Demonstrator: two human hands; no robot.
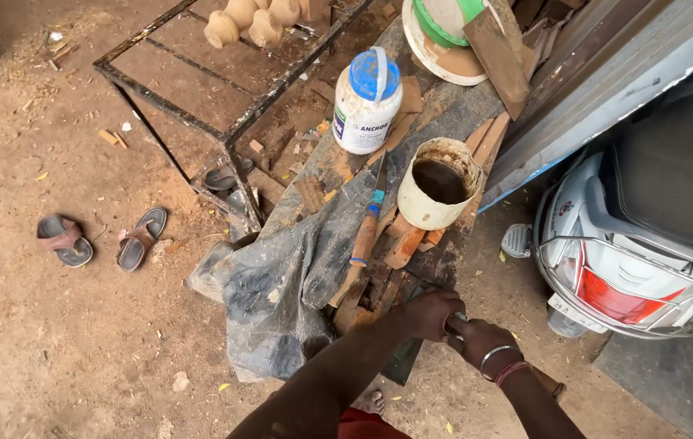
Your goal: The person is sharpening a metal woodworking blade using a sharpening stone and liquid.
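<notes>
Your left hand (432, 313) and right hand (480, 340) meet at the near end of the bench (444, 106), at about 5 o'clock in the view. Both grips are curled tight around a small metal piece (454, 323), which is pinched between them and shows only as a pale sliver; what it is cannot be told. A bangle (497, 354) and a red band (511, 372) sit on your right wrist.

Just at 11 o'clock from your left hand lies a heap of wood scraps (375, 289), touching a dark sheet (290, 276) that drapes off the bench edge toward 8 o'clock. A chisel (368, 223) with a wooden handle lies on the sheet, blade pointing to 12 o'clock. Beside it at 1 o'clock stands an open tub (440, 183), crusted cream outside and dark inside. Farther up at 12 o'clock stands a white jar (367, 102) with a blue lid. At the far end rests a white and green bucket (444, 36) with a board (497, 57) leaning across it.

At 10 o'clock a metal frame (208, 97) carries turned wood pieces (253, 20). Two sandals (103, 240) lie on the dirt at 9 o'clock. A scooter (647, 236) is parked at 3 o'clock
</notes>
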